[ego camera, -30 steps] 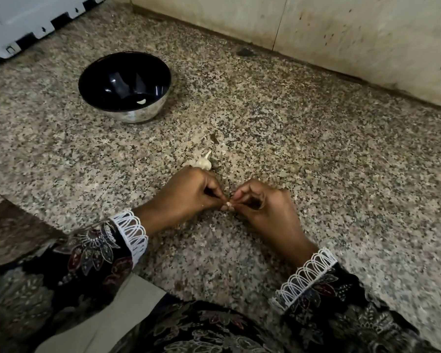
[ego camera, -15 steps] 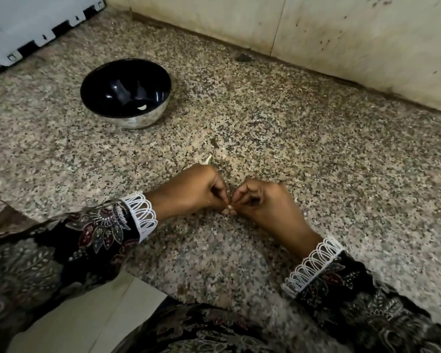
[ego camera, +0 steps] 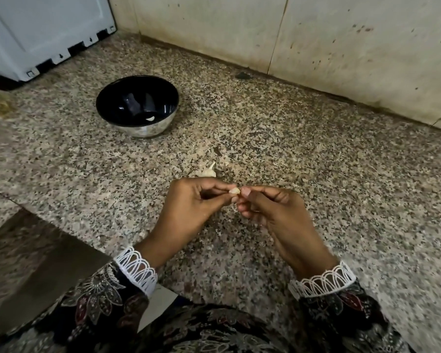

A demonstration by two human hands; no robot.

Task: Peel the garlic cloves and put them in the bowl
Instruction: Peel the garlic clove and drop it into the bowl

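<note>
A small pale garlic clove (ego camera: pixel 234 191) sits between my two hands, above the speckled granite floor. My left hand (ego camera: pixel 189 207) pinches it from the left with thumb and fingertips. My right hand (ego camera: pixel 267 210) pinches it from the right, fingers curled. Just beyond my hands, part of a garlic bulb (ego camera: pixel 209 171) lies on the floor with scraps of papery skin (ego camera: pixel 227 164) around it. A black bowl (ego camera: pixel 107 108) with a shiny metal outside stands farther back on the left, and one peeled clove (ego camera: pixel 150 119) lies inside it.
A white appliance (ego camera: pixel 43 34) stands at the back left. A stained tiled wall (ego camera: pixel 316 42) runs along the back. My patterned sleeves with white lace cuffs and my lap fill the bottom of the view.
Both hands have lifted off the floor with the clove pinched between them. The view has tilted up, so the bowl and wall sit lower in the frame.
</note>
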